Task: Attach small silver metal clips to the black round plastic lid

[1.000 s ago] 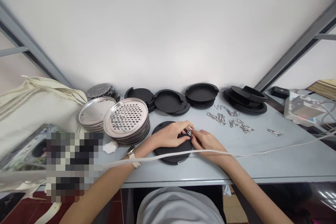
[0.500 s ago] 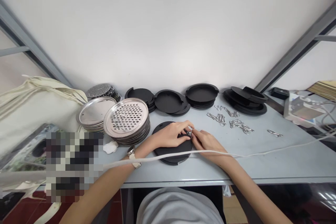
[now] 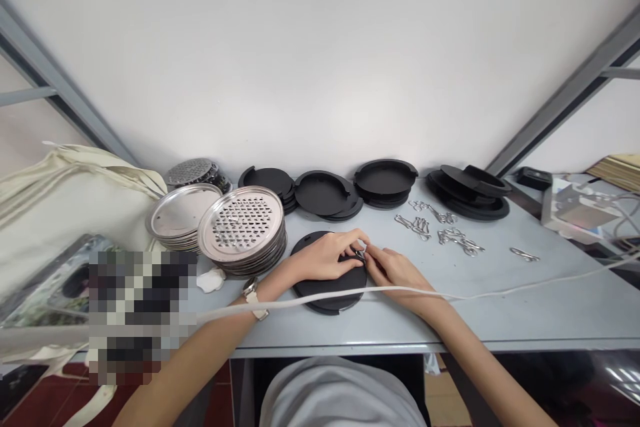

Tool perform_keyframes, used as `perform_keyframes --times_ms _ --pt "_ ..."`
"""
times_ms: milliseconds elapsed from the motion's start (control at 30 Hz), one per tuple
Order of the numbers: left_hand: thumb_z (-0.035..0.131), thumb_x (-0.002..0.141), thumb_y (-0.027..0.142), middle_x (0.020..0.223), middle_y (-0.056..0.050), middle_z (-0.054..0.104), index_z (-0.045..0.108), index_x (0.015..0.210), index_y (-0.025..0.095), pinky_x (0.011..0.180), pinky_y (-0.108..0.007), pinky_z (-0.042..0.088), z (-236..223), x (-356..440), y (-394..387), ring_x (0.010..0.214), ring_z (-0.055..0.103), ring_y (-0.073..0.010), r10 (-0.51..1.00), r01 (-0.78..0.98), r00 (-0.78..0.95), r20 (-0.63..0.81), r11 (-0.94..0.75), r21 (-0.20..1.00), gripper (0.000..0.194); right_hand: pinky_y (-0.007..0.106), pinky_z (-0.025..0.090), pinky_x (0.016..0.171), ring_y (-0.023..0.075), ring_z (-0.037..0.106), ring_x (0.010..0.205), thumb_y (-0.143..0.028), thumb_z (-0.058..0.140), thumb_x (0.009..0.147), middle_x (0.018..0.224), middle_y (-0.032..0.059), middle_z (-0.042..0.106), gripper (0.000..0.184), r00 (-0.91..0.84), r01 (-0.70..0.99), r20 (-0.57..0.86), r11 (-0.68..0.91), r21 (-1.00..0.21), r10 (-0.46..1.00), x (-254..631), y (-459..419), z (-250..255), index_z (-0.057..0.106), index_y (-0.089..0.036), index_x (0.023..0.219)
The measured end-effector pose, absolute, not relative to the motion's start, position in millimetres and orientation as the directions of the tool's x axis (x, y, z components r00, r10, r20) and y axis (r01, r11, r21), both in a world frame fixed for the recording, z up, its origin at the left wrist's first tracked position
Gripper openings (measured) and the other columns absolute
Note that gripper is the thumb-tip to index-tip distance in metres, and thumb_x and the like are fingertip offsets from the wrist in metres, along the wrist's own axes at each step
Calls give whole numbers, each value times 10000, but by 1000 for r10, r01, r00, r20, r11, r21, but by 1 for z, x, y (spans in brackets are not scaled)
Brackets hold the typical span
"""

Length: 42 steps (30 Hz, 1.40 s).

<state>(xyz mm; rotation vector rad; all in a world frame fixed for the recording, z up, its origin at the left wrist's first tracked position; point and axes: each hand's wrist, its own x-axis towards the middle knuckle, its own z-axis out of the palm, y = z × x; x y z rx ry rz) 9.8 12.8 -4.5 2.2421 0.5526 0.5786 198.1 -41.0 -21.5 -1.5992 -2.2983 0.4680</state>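
A black round plastic disc (image 3: pixel 330 297) with a small notch in its rim lies on the table in front of me. My left hand (image 3: pixel 330 255) rests across it, thumb and fingers closed around its right edge. Between the fingertips there, a small metal wire clip (image 3: pixel 360 255) shows at the disc's rim. My right hand (image 3: pixel 395 271) meets it from the right, thumb and forefinger pinched at the clip. Fingers hide most of the clip, so how it sits on the disc cannot be made out.
Left of the disc stand stacked metal grater plates (image 3: pixel 243 223) and plain metal discs (image 3: pixel 185 210). Black round trays (image 3: pixel 325 193) line the wall. Loose wire clips (image 3: pixel 460 239) lie to the right. A white cable (image 3: pixel 310 298) crosses over my forearms. A cream bag (image 3: pixel 75 193) sits far left.
Both hands stay at the disc's right edge in almost the same pose. The metal clip between the fingertips shows slightly more; little else differs.
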Motion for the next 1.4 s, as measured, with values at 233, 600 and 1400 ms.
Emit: perform_keyframes --times_ms 233,600,1400 --pt "577 782 98 1023 -38 604 459 1121 203 796 -251 493 -4 10 12 861 603 -124 550 213 803 231 -626 750 374 239 391 603 161 587 649 -275 306 939 775 66 649 312 -340 827 68 333 -452 938 198 -42 -21 571 -169 1065" --pt "594 775 116 999 -35 613 481 1107 197 791 -248 489 -3 10 12 848 596 -118 552 212 804 222 -614 760 359 248 387 590 170 576 636 -295 295 939 754 61 638 314 -335 823 56 321 -469 940 199 -41 -21 565 -186 1057" --pt "602 776 116 991 -32 614 483 1102 196 786 -245 484 -2 10 12 850 598 -122 549 219 805 226 -628 747 356 255 397 581 170 577 630 -317 312 931 749 48 627 283 -324 798 46 299 -523 945 200 -42 -20 557 -201 1015"
